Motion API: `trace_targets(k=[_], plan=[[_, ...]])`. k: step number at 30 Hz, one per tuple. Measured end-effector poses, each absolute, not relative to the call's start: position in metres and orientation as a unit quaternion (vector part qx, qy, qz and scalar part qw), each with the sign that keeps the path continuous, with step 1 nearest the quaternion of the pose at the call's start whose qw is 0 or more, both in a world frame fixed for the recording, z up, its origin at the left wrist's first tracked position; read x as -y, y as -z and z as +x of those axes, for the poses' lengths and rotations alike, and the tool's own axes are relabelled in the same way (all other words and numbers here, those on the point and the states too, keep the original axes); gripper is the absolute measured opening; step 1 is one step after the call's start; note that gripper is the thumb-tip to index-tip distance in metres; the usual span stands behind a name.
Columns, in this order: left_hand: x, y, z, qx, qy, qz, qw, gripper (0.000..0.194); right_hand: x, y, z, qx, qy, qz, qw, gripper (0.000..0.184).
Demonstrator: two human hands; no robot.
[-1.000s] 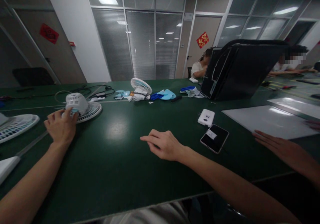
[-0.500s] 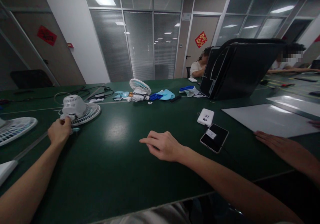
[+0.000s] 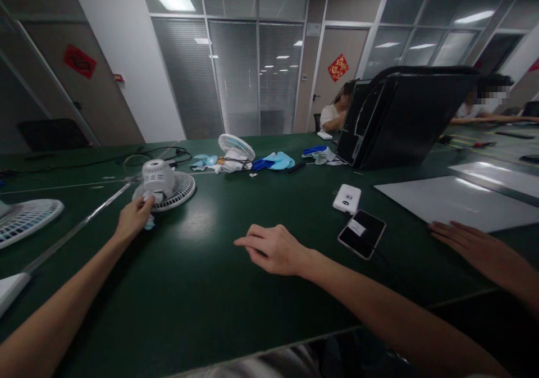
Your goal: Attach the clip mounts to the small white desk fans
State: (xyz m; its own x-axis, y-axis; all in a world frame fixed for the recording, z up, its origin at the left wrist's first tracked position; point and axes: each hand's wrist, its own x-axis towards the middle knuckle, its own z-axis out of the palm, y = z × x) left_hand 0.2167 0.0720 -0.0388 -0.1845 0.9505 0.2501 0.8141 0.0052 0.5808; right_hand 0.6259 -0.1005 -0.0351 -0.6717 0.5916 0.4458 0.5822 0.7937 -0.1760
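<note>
At the left, my left hand is closed on the near side of a white electric fan head, which lies with its round grille down on the green table. The thumb and fingers grip a white part below the motor housing, and a bit of light blue shows under them; what that is I cannot make out. My right hand is over the middle of the table with nothing in it. Its index finger points left, and the other fingers are loosely bent.
A second fan lies at the back among blue cloths; another grille is far left. On the right are a white power bank, a phone, a white board, another person's hand and a big black case.
My left hand has slid the fan to the right across the table, uncovering the strip along the table behind it. My right hand has barely moved.
</note>
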Motion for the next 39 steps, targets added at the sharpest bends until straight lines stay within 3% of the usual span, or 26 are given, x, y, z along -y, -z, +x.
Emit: trace_targets(k=[9, 17, 22, 34, 39], plan=[[-0.037, 0.052, 0.324, -0.531, -0.349, 0.716, 0.289, 0.052, 0.104, 0.034, 0.622, 0.920, 0.007, -0.324, 0.221, 0.033], [0.043, 0.054, 0.403, -0.400, -0.363, 0.765, 0.351, 0.033, 0.107, 0.045, 0.605, 0.934, 0.062, -0.280, 0.211, 0.029], [0.063, 0.059, 0.415, -0.388, -0.361, 0.753, 0.390, 0.031, 0.110, 0.048, 0.603, 0.933, 0.093, -0.281, 0.206, 0.021], [0.079, 0.061, 0.414, -0.373, -0.446, 0.515, 0.630, 0.033, 0.114, 0.046, 0.592, 0.934, 0.133, -0.291, 0.159, 0.036], [0.078, 0.063, 0.413, -0.381, -0.425, 0.514, 0.640, 0.036, 0.114, 0.043, 0.591, 0.933, 0.119, -0.305, 0.150, 0.041]])
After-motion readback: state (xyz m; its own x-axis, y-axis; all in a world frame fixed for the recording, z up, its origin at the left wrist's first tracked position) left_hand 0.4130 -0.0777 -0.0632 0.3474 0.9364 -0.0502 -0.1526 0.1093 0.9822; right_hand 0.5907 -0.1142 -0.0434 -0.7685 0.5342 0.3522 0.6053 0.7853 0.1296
